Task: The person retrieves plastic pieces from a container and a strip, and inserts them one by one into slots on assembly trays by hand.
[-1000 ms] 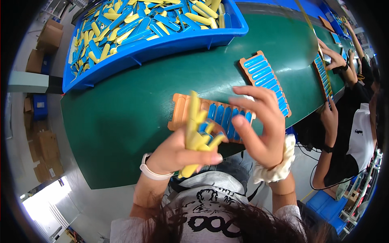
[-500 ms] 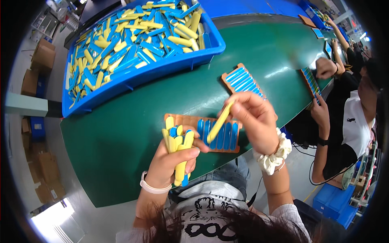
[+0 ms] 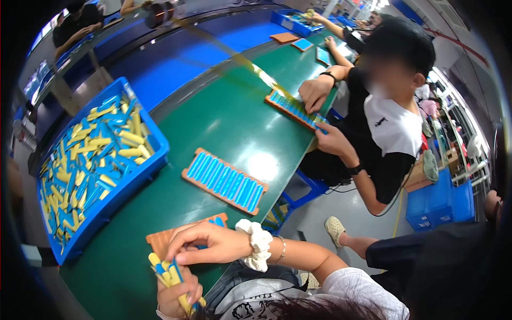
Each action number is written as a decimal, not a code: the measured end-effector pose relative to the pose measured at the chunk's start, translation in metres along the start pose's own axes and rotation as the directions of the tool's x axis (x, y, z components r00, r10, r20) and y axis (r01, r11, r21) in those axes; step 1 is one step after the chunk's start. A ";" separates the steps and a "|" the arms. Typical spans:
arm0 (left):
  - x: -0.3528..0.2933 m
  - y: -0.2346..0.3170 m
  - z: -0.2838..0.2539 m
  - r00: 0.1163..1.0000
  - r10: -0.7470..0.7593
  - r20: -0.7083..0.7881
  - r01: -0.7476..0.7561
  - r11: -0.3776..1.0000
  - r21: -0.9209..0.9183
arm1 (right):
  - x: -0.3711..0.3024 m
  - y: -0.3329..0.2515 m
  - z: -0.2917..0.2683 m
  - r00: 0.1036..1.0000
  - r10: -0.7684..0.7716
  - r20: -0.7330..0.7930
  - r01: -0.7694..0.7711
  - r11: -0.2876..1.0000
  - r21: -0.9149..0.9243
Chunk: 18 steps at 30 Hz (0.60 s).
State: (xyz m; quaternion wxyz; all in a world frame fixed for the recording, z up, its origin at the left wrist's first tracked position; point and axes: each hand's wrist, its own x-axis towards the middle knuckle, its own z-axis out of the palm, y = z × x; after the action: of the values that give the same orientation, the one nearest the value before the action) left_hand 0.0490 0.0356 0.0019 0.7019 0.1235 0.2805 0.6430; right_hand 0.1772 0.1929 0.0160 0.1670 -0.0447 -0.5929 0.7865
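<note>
My left hand, low in the view, is closed round a bundle of yellow-and-blue strips with rounded ends. Over the bundle's upper end, my right hand has its thumb and fingers pinched at the edge of a blue-faced strip. Beneath and behind my right hand lies an orange-brown slotted tray, partly hidden, with some blue strips showing at its far end. Just beyond it, a second slotted tray holds a row of blue-faced strips.
A blue crate heaped with yellow-and-blue strips stands at the left of the green table. At the right, a seated co-worker's hands work on another filled tray, with clear tape stretched above it. More trays and a blue crate are farther back.
My view has swung right, so the crate and trays appear shifted left. The right hand, earlier holding a yellow strip apart from the bundle, is now at the bundle without that strip visible.
</note>
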 end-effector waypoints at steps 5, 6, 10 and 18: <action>0.006 0.015 0.025 0.916 0.133 -0.379 0.050 0.899 0.436 | 0.005 0.003 0.006 0.984 0.147 -0.098 -0.147 0.989 0.002; 0.007 0.017 0.021 0.912 0.152 -0.381 0.050 0.881 0.471 | 0.006 0.004 0.006 0.977 0.165 -0.134 -0.180 0.978 -0.108; 0.011 0.020 0.006 0.882 0.287 -0.373 -0.019 0.814 0.581 | 0.006 0.005 0.006 0.955 0.269 -0.127 -0.282 0.954 -0.101; 0.000 0.033 -0.003 0.821 0.348 -0.453 -0.065 0.845 0.531 | 0.016 -0.019 -0.009 0.891 0.390 -0.233 -0.407 0.913 -0.024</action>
State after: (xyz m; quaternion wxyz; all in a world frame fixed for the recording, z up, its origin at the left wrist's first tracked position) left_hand 0.0193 0.0400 0.0168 0.4640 0.1459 0.6027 0.6326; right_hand 0.1685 0.2102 0.0331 0.0660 -0.2594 -0.5766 0.7720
